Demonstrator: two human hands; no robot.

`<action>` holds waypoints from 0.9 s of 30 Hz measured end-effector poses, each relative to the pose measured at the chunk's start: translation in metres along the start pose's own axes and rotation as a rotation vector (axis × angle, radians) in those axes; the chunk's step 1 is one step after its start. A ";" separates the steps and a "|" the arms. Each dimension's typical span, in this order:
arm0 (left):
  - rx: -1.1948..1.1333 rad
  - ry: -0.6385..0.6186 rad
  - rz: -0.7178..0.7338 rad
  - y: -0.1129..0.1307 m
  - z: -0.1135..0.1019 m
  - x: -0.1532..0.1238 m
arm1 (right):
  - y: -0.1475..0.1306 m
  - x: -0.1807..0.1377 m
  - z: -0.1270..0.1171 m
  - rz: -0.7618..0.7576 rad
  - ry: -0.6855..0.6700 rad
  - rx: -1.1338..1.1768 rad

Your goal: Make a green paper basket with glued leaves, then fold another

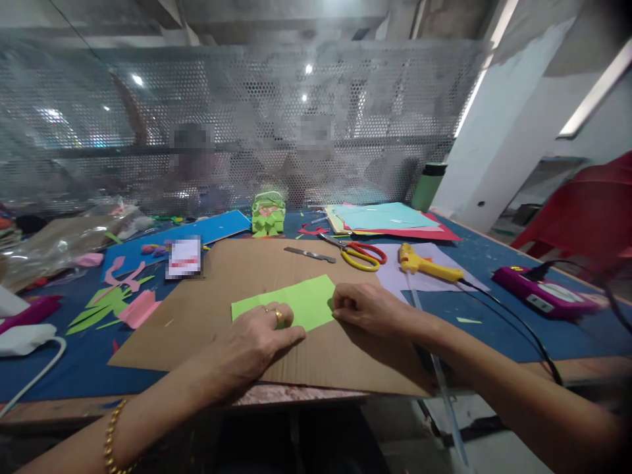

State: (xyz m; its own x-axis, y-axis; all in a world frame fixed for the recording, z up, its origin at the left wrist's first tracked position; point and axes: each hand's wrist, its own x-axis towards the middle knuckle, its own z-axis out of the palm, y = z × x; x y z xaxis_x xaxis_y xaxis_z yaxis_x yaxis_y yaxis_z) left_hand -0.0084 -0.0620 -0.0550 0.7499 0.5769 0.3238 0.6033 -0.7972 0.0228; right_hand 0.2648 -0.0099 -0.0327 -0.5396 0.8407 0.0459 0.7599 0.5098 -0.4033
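A light green sheet of paper (306,297), with a faint crease across it, lies on a brown cardboard sheet (207,283). My left hand (261,332) holds the paper down along its lower left part, fingers bent and thumb stretched to the right. At the paper's right edge my right hand (358,304) is closed, its fingertips pinching that edge. Behind the paper lies a flat metal blade (310,255). Beside it rest scissors (365,255) with red and yellow handles.
A yellow glue gun (429,264) lies on lilac paper, its cord running right near a purple power strip (546,293). Coloured sheets (385,216), a green bottle (428,186) and a small green paper basket (268,214) stand behind. Paper scraps (106,304) lie left.
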 end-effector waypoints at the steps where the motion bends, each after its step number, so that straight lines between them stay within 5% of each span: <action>1: 0.004 0.000 0.002 -0.001 0.000 -0.002 | 0.000 0.000 0.000 0.003 -0.001 -0.001; 18: -0.009 0.156 0.086 -0.017 -0.006 -0.046 | 0.005 0.004 0.002 0.008 -0.008 -0.018; 27: 0.070 0.098 0.077 -0.019 -0.017 -0.063 | 0.008 0.005 0.002 0.004 -0.015 -0.016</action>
State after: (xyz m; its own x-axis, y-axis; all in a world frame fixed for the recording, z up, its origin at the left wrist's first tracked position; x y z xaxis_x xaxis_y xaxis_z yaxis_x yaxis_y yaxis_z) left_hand -0.0713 -0.0861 -0.0600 0.7667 0.4918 0.4127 0.5653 -0.8219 -0.0708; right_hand 0.2669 -0.0022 -0.0378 -0.5418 0.8400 0.0300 0.7680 0.5092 -0.3885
